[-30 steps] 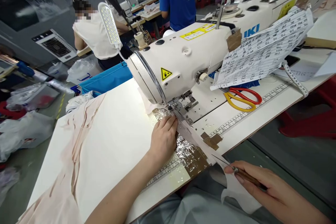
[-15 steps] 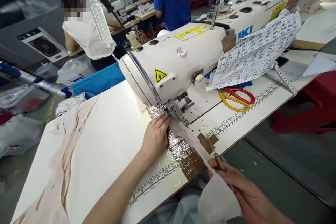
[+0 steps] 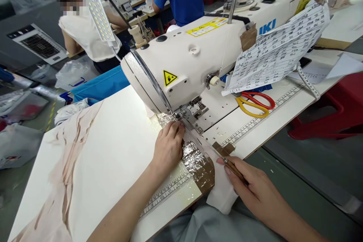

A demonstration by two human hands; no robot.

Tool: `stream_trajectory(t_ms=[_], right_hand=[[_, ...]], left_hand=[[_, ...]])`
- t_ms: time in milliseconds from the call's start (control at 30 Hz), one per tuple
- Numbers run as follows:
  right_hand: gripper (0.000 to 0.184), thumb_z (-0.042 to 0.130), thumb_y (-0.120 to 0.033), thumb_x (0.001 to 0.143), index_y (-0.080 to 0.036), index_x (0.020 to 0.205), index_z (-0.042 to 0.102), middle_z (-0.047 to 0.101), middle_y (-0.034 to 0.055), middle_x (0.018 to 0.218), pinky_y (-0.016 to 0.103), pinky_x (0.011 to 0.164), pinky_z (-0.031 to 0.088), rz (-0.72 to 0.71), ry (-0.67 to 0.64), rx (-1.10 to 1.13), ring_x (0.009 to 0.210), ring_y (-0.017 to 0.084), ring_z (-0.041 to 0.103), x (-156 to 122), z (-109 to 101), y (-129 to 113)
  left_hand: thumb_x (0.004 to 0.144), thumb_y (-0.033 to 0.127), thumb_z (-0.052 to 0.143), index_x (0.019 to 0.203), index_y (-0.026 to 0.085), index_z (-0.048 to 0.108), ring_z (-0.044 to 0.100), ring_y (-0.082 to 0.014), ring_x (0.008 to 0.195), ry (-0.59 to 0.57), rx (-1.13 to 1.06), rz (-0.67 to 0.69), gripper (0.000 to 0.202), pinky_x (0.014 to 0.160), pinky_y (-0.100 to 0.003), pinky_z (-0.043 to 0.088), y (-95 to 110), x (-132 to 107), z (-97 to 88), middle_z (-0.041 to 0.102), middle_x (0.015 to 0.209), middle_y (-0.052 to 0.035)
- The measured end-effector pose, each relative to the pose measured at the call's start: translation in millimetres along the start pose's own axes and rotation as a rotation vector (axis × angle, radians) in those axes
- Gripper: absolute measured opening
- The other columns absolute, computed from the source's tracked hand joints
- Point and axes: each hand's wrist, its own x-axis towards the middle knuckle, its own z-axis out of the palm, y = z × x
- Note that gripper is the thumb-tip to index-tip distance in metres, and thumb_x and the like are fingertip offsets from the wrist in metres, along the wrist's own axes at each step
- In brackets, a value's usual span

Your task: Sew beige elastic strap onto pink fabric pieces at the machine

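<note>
A white sewing machine (image 3: 181, 58) stands on the table, its needle area just ahead of my left hand (image 3: 168, 145). The left fingers are pressed together at the edge of a pale fabric strip (image 3: 222, 193), close by the presser foot; the fingertips are partly hidden. From the foot the strip runs toward me and hangs over the table's front edge. My right hand (image 3: 244, 181) is closed around the wooden handle of an awl (image 3: 234, 169). The awl's thin metal shaft points at the machine and lies along the strip.
Red-and-yellow-handled scissors (image 3: 253, 104) lie right of the needle area, beneath a handwritten paper sheet (image 3: 279, 51). Pale pink fabric pieces (image 3: 69, 166) trail down the table's left side. A lamp (image 3: 99, 15) leans beside the machine head. Two people sit or stand beyond, and a red stool (image 3: 326, 109) is at right.
My right hand has risen toward the machine and let the strip's loose end go, bringing the awl's shaft down along the fabric. My left hand stays near the presser foot.
</note>
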Motion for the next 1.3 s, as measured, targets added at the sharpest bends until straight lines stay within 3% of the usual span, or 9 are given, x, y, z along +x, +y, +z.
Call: stream_trajectory(t_ms=[167,333,500,700,933,1300], right_hand=[[0.019,0.037,-0.024,0.099,-0.022,0.094,0.055,0.065,0.0003,0.074,0.025,0.055,0.049,-0.064,-0.007,-0.086,0.063,0.016,0.062,18,2,-7],[0.019,0.035,-0.021,0.099,-0.024,0.084,0.047,0.060,-0.0008,0.071,0.026,0.054,0.046,-0.082,0.001,-0.136,0.060,0.015,0.059,20,3,-8],[0.018,0.035,-0.019,0.098,-0.023,0.087,0.048,0.061,0.0003,0.074,0.026,0.056,0.046,-0.091,0.011,-0.155,0.064,0.016,0.061,24,5,-9],[0.016,0.037,-0.016,0.097,-0.021,0.094,0.052,0.066,0.0034,0.080,0.025,0.052,0.045,-0.154,0.050,-0.218,0.073,0.018,0.065,34,11,-7],[0.019,0.036,-0.019,0.097,-0.020,0.102,0.054,0.069,0.0059,0.089,0.027,0.060,0.051,-0.120,0.012,-0.193,0.078,0.019,0.067,38,11,-8],[0.015,0.037,-0.017,0.096,-0.020,0.095,0.052,0.066,0.0050,0.083,0.028,0.057,0.047,-0.161,-0.017,-0.227,0.070,0.019,0.063,55,19,-7]], left_hand=[[0.081,-0.006,0.044,0.114,0.008,0.064,0.055,-0.0290,0.101,0.018,-0.035,0.002,0.042,0.082,-0.045,0.058,-8,5,0.7,0.062,0.113,-0.0157],[0.086,-0.006,0.039,0.111,0.011,0.062,0.055,-0.0232,0.092,0.074,-0.204,0.061,0.038,0.076,-0.038,0.059,-14,5,-1.0,0.063,0.106,-0.0132],[0.089,-0.004,0.040,0.111,0.013,0.060,0.055,-0.0231,0.095,0.093,-0.248,0.088,0.035,0.078,-0.040,0.058,-17,5,-0.7,0.063,0.108,-0.0128],[0.089,0.001,0.043,0.113,0.012,0.059,0.054,-0.0274,0.098,0.067,-0.143,0.013,0.031,0.078,-0.046,0.056,-15,3,2.7,0.062,0.110,-0.0151],[0.091,0.001,0.039,0.110,0.018,0.057,0.056,-0.0231,0.094,0.111,-0.238,0.036,0.031,0.077,-0.039,0.054,-15,0,5.5,0.063,0.104,-0.0104],[0.087,0.001,0.042,0.116,0.012,0.057,0.052,-0.0285,0.103,0.062,-0.073,-0.037,0.034,0.081,-0.043,0.052,-12,0,2.5,0.061,0.111,-0.0153]])
